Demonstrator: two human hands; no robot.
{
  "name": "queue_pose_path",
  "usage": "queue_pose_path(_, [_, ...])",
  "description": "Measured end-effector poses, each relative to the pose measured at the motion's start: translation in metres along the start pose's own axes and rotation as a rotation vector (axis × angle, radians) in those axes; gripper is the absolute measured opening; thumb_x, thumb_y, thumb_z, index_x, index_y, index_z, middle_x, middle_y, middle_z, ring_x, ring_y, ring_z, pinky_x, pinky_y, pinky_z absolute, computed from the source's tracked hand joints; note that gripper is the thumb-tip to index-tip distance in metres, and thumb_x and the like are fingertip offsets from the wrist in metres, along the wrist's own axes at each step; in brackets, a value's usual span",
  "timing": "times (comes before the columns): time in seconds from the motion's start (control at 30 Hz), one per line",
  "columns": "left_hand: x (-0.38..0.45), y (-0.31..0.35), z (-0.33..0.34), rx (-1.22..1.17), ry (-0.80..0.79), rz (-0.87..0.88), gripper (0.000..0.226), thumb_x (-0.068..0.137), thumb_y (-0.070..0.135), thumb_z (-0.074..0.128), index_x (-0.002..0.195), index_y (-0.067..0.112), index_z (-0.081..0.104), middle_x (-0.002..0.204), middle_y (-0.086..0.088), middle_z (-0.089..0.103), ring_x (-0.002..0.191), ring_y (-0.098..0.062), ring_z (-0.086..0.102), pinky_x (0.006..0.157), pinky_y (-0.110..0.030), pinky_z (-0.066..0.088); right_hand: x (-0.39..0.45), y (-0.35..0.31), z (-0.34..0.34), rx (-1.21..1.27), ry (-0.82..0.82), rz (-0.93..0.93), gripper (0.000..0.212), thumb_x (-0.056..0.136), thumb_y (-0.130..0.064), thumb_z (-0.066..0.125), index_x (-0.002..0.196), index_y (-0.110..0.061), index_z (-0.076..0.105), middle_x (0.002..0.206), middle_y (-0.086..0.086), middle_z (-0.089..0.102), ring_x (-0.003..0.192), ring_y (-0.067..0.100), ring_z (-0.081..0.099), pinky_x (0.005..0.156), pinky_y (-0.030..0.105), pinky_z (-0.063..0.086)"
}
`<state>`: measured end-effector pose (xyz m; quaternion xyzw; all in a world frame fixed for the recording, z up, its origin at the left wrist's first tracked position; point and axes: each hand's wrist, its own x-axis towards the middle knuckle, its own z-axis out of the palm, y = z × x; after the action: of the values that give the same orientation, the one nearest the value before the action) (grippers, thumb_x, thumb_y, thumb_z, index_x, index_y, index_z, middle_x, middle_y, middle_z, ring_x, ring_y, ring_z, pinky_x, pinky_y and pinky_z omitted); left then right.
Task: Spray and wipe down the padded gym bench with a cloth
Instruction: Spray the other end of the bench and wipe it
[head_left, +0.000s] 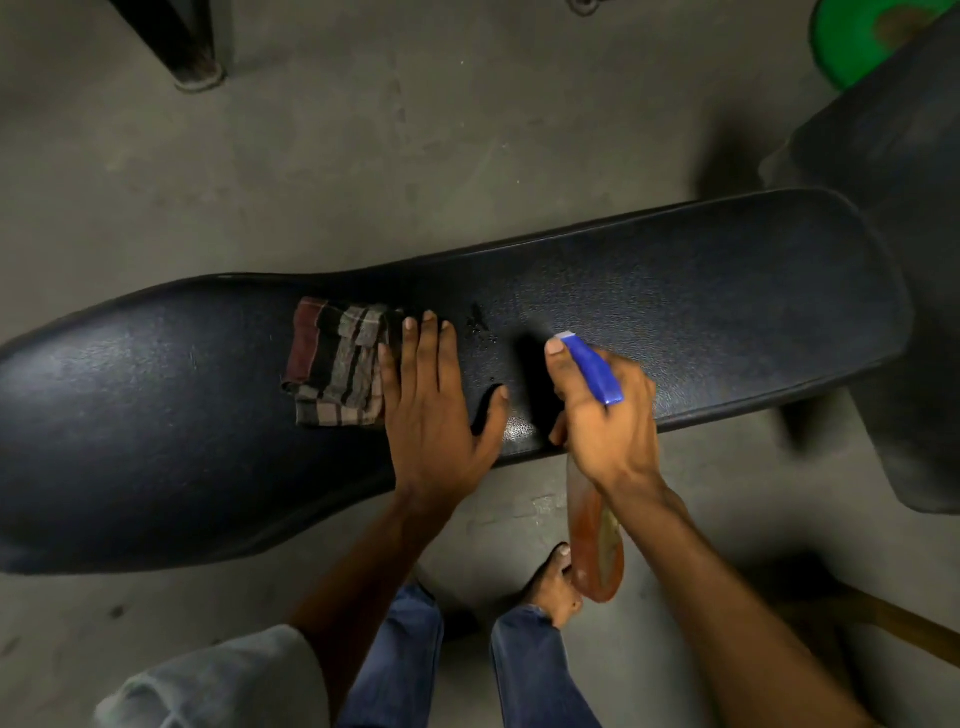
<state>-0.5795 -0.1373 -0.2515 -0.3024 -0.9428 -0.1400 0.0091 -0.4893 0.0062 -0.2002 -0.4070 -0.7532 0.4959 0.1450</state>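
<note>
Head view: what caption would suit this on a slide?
Right hand aims a spray bottle at the bench pad; left hand rests flat beside the striped cloth.

To the left of the flat left hand (431, 405), a folded striped cloth (337, 364) lies on the long black padded bench (727, 291), touching the fingers' edge. Past the cloth the pad runs bare. To that hand's right, the right hand (608, 426) gripping a blue-headed spray bottle (592, 369) stands close. Beyond the right hand the pad is bare up to a dark upholstered pad (893, 156).
</note>
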Motion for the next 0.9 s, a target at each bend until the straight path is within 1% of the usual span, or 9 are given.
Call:
queue_pose_path(0.07, [0.003,0.008,0.004,-0.008,-0.016,0.024,0.085,0.101,0.057,0.049,0.163,0.003,0.032,0.174,-0.017,0.025,0.164,-0.032,0.015,0.133,-0.056,0.013,0.006,0.004,-0.008,0.012,0.021,0.013,0.053,0.099,-0.064,0.057,0.067,-0.021,0.056,0.060,0.004,0.063,0.063,0.036,0.068,0.073,0.055,0.057])
queue_pose_path(0.13, [0.006,0.014,0.008,0.025,-0.055,0.017,0.085,0.102,0.060,0.045,0.165,0.004,0.028,0.175,-0.016,0.021,0.165,-0.032,0.013,0.132,-0.057,0.014,0.009,0.006,-0.017,0.010,0.038,0.013,0.050,0.099,-0.064,0.056,0.073,-0.021,0.058,0.060,0.004,0.063,0.063,0.036,0.069,0.073,0.056,0.058])
queue_pose_path(0.27, [0.006,0.016,0.015,0.094,-0.080,-0.003,0.087,0.103,0.064,0.036,0.166,0.005,0.025,0.176,-0.016,0.018,0.165,-0.032,0.012,0.133,-0.055,0.011,0.001,0.014,-0.028,0.016,0.040,0.030,0.053,0.102,-0.056,0.060,0.060,-0.025,0.050,0.053,0.002,0.060,0.056,0.029,0.067,0.071,0.053,0.057])
queue_pose_path(0.37, [0.006,0.021,0.015,0.050,-0.056,0.007,0.084,0.103,0.061,0.039,0.165,0.005,0.028,0.175,-0.016,0.021,0.165,-0.032,0.014,0.134,-0.055,0.010,-0.013,0.025,-0.029,-0.014,0.009,0.014,0.048,0.101,-0.056,0.060,0.064,-0.026,0.055,0.055,-0.002,0.059,0.059,0.031,0.067,0.071,0.051,0.057])
queue_pose_path(0.5, [0.010,0.047,0.020,-0.002,-0.051,0.126,0.081,0.103,0.056,0.045,0.164,0.003,0.031,0.174,-0.017,0.024,0.164,-0.034,0.016,0.133,-0.056,0.011,-0.018,0.040,-0.039,0.012,0.052,0.089,0.054,0.098,-0.064,0.059,0.064,-0.022,0.054,0.057,0.001,0.061,0.060,0.033,0.067,0.070,0.052,0.057])
queue_pose_path(0.63, [0.011,0.059,0.028,0.110,-0.132,0.130,0.084,0.105,0.062,0.034,0.167,0.008,0.021,0.177,-0.015,0.015,0.165,-0.033,0.010,0.134,-0.055,0.010,-0.007,0.044,-0.058,0.052,0.100,0.134,0.059,0.097,-0.067,0.058,0.065,-0.018,0.056,0.060,0.011,0.065,0.062,0.036,0.069,0.068,0.047,0.059])
queue_pose_path(0.7, [0.011,0.058,0.029,0.122,-0.141,0.121,0.084,0.104,0.063,0.033,0.168,0.009,0.020,0.177,-0.015,0.015,0.165,-0.032,0.010,0.134,-0.055,0.011,-0.001,0.042,-0.065,0.047,0.094,0.085,0.058,0.098,-0.067,0.056,0.065,-0.019,0.054,0.060,0.008,0.063,0.064,0.038,0.068,0.071,0.051,0.058])
queue_pose_path(0.77, [0.012,0.059,0.028,0.110,-0.126,0.112,0.084,0.104,0.063,0.035,0.167,0.008,0.024,0.176,-0.015,0.018,0.165,-0.033,0.013,0.133,-0.055,0.012,0.005,0.037,-0.070,0.022,0.077,0.007,0.053,0.101,-0.063,0.055,0.063,-0.025,0.049,0.060,0.000,0.060,0.065,0.034,0.065,0.073,0.053,0.056])
queue_pose_path(0.9, [0.017,0.076,0.027,0.053,-0.055,0.118,0.082,0.102,0.059,0.046,0.164,0.006,0.032,0.174,-0.017,0.024,0.163,-0.034,0.018,0.133,-0.056,0.013,0.015,0.039,-0.079,-0.009,0.108,-0.022,0.055,0.100,-0.057,0.058,0.058,-0.026,0.040,0.055,-0.007,0.052,0.059,0.016,0.053,0.068,0.039,0.045])
